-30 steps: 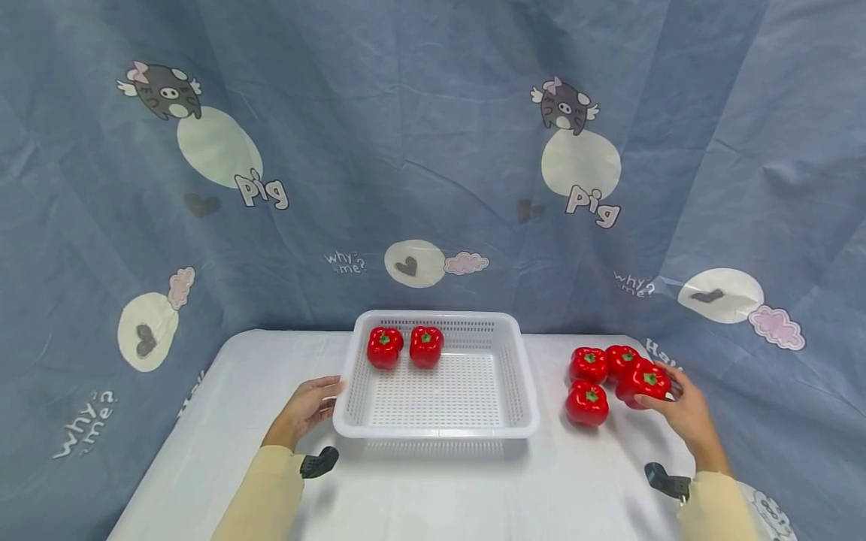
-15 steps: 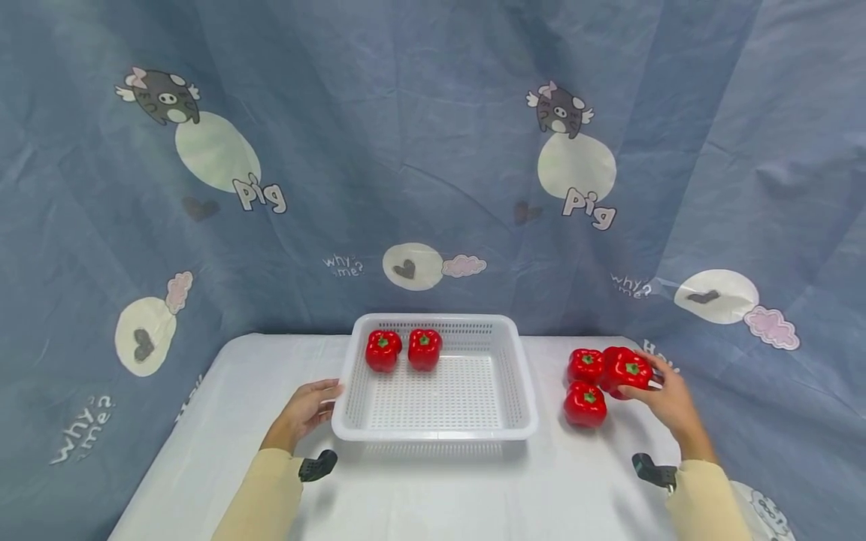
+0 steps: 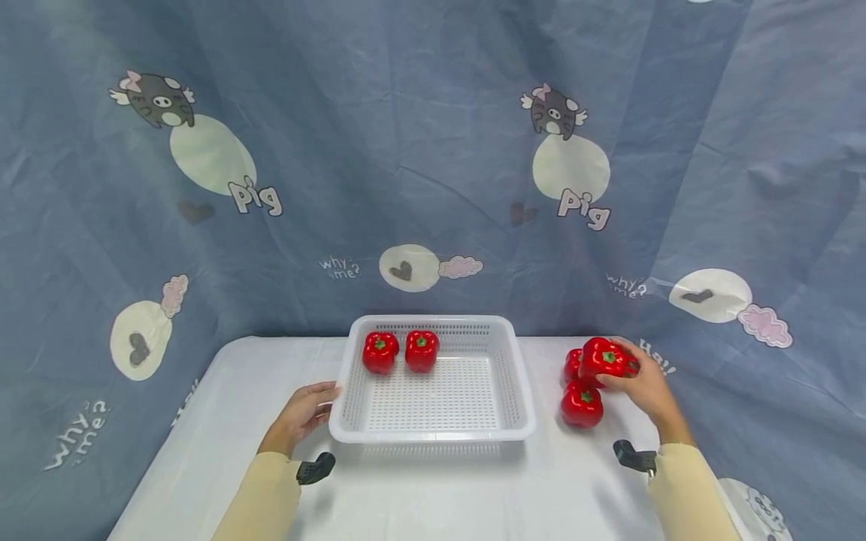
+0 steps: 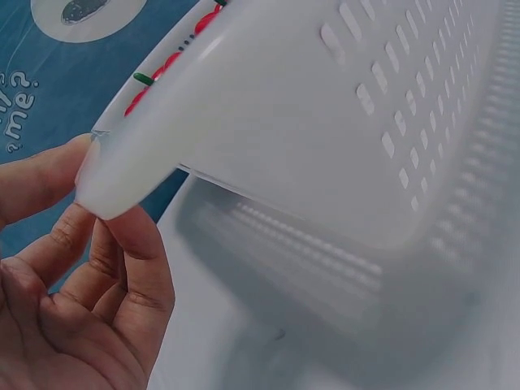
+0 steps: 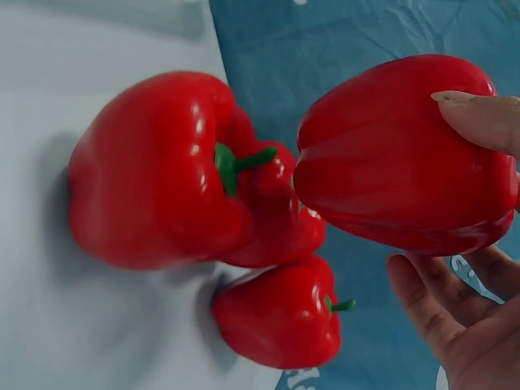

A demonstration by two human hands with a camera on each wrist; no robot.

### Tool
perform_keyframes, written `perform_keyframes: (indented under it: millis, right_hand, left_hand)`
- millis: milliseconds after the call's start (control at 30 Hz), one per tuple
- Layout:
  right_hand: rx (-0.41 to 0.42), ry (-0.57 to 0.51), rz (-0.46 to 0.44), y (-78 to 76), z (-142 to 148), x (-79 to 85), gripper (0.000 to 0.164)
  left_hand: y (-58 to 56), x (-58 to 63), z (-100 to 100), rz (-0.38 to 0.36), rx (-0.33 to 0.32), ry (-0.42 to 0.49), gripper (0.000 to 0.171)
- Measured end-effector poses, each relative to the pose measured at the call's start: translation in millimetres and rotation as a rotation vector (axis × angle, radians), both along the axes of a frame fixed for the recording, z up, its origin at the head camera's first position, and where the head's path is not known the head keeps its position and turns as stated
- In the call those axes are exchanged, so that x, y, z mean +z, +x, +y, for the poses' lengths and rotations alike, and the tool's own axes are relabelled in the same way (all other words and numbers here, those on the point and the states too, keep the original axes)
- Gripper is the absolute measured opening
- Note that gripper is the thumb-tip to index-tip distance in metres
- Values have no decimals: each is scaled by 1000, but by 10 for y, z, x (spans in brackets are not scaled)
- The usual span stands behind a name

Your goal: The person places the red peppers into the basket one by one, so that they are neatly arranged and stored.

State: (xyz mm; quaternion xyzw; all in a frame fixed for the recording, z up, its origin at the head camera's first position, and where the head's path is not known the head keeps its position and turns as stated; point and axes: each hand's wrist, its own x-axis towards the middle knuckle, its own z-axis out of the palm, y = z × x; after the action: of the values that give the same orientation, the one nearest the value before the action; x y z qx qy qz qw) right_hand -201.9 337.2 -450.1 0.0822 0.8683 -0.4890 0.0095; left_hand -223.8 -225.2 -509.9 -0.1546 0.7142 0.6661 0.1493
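On the desk [image 3: 433,496] the left hand [image 3: 304,409] pinches the left rim of the basket [image 3: 429,436]; the right hand [image 3: 646,385], angled forward and inward, has its grip clamped round a held pepper [image 3: 600,358] — stem up, basket leftward of it — amid three loose peppers [image 3: 582,406]; farther off, two peppers [image 3: 422,352] sit inside the basket.

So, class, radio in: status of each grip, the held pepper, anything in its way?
Left grip pinching white basket. Right grip holding red pepper aloft. Unheld pepper on the basket side; could obstruct a low carry.
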Motion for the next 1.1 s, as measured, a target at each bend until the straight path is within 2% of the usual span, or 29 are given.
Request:
perform_keyframes:
  millis: [300, 533, 900, 1100]
  right_hand:
    - [36, 8, -1, -132, -120, 28, 93]
    - [72, -26, -7, -246, -211, 28, 90]
    - [76, 17, -37, -354, -395, 88, 93]
    - [108, 16, -38, -422, -489, 82, 95]
  left_hand:
    - [-20, -43, -36, -2, 4, 5, 52]
    - [-5, -20, -27, -13, 5, -1, 52]
    - [-36, -39, -11, -8, 9, -10, 51]
    - [-37, -23, -3, -10, 14, -9, 51]
